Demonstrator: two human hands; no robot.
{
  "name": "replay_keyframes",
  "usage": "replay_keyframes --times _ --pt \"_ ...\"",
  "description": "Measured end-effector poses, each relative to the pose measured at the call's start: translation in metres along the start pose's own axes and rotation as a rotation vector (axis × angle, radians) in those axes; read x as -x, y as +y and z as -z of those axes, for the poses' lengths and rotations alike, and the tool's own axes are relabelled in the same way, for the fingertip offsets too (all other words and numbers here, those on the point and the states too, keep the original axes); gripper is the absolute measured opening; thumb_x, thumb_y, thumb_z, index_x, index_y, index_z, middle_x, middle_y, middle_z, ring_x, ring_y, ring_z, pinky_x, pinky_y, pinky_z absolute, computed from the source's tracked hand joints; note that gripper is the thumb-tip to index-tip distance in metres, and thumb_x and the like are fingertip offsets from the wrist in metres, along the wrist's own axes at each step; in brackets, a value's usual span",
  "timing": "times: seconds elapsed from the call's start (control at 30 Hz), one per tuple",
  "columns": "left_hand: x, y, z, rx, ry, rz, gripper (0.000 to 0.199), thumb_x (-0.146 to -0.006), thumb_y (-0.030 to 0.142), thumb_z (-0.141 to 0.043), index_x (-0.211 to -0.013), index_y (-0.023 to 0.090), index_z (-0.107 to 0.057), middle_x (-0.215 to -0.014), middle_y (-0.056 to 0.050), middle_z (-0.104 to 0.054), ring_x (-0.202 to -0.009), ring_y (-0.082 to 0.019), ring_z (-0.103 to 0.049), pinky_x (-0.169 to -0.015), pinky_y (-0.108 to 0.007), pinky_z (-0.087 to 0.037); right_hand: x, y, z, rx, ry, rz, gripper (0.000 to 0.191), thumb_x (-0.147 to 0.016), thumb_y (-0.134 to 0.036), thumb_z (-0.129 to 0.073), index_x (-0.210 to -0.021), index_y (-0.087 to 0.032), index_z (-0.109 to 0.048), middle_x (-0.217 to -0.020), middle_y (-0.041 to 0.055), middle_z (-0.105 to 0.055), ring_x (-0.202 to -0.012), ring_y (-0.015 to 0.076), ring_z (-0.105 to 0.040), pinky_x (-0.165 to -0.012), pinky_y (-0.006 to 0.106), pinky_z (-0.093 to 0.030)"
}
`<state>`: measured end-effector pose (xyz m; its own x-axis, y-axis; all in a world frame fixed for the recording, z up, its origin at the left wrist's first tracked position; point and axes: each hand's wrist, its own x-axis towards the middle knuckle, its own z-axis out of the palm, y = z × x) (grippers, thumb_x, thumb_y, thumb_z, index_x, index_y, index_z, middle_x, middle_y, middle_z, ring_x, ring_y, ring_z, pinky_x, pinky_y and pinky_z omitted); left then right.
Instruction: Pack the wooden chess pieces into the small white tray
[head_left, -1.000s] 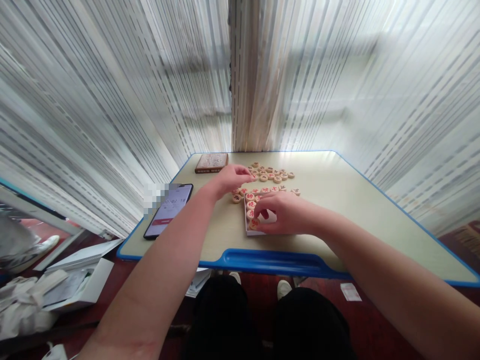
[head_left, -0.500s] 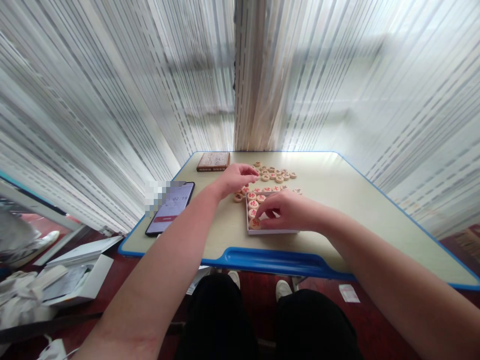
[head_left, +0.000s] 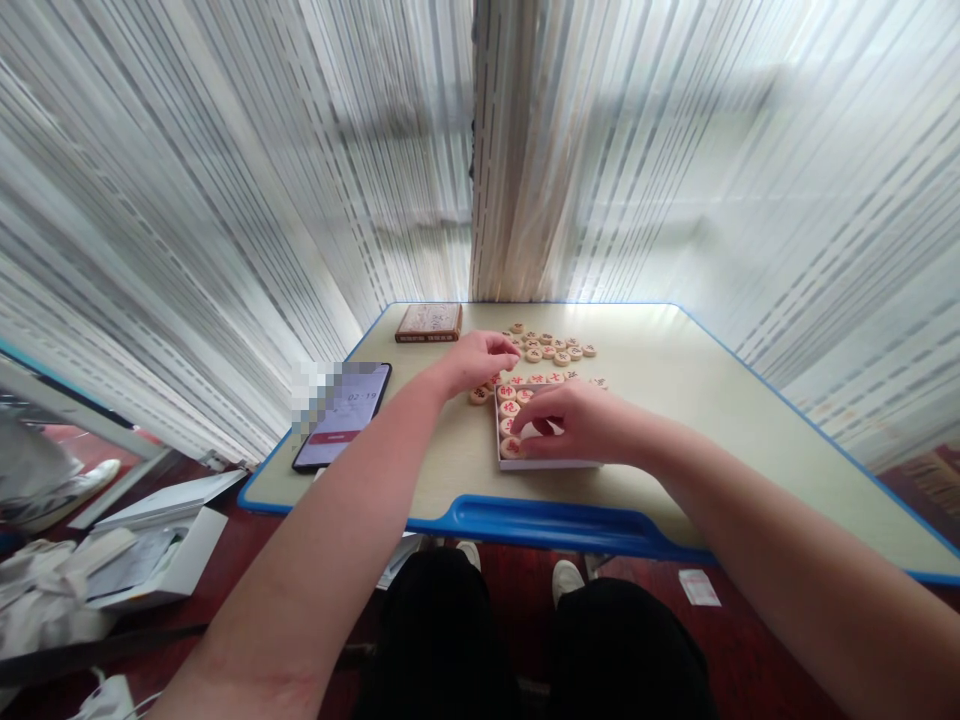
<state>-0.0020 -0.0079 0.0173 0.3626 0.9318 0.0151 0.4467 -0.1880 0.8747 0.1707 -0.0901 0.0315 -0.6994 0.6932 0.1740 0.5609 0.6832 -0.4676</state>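
My right hand (head_left: pixel 574 420) reaches into a shallow white box (head_left: pixel 551 464), its thumb and index finger pinching a round wooden Chinese chess piece (head_left: pixel 512 447) at the near left corner. More pieces with red characters, such as one Chinese chess piece (head_left: pixel 510 408), stand along the box's left side. The right hand hides much of the box's inside. My left hand (head_left: pixel 484 358) hovers just beyond the box, fingers loosely curled, with a small gap to the thumb and nothing visible between them. Near its fingertips lie loose pieces (head_left: pixel 533 355), several of them in a scattered group.
A brown patterned box (head_left: pixel 429 322) rests at the far left of the blue-edged table (head_left: pixel 697 390). A phone (head_left: pixel 343 415) showing a timer lies at the left edge. Striped curtains (head_left: pixel 337 150) hang behind. Open white boxes (head_left: pixel 180 560) are on the floor at left.
Both hands stay nearly in place. The pinched piece's face, plainly visible before, is now more covered by my right fingers. The view has shifted slightly.
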Motion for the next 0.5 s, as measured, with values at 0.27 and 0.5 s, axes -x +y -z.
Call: replay_keyframes --times 0.27,0.5 --pt "0.0017 -0.0005 0.0014 -0.023 0.011 -0.044 0.019 -0.075 0.022 -0.062 -0.089 0.011 -0.069 -0.078 -0.005 -0.066 -0.060 -0.008 -0.053 -0.059 -0.022 -0.043 0.0004 -0.0031 0.0081 0.027 -0.186 -0.160 0.017 -0.071 -0.019 -0.057 -0.068 -0.018 -0.073 -0.060 -0.0010 -0.062 -0.053 0.0085 -0.045 -0.053 0.023 -0.034" --pt "-0.0008 -0.0012 -0.0003 -0.002 -0.004 -0.029 0.017 -0.075 0.019 -0.060 -0.088 0.011 -0.068 -0.076 -0.004 -0.066 -0.055 -0.007 -0.050 -0.055 -0.021 -0.042 0.0003 -0.0021 0.0078 -0.015 -0.274 -0.154 0.025 -0.071 -0.019 -0.053 -0.077 -0.019 -0.077 -0.070 0.0006 -0.069 -0.059 0.0103 -0.052 -0.056 0.022 -0.036"
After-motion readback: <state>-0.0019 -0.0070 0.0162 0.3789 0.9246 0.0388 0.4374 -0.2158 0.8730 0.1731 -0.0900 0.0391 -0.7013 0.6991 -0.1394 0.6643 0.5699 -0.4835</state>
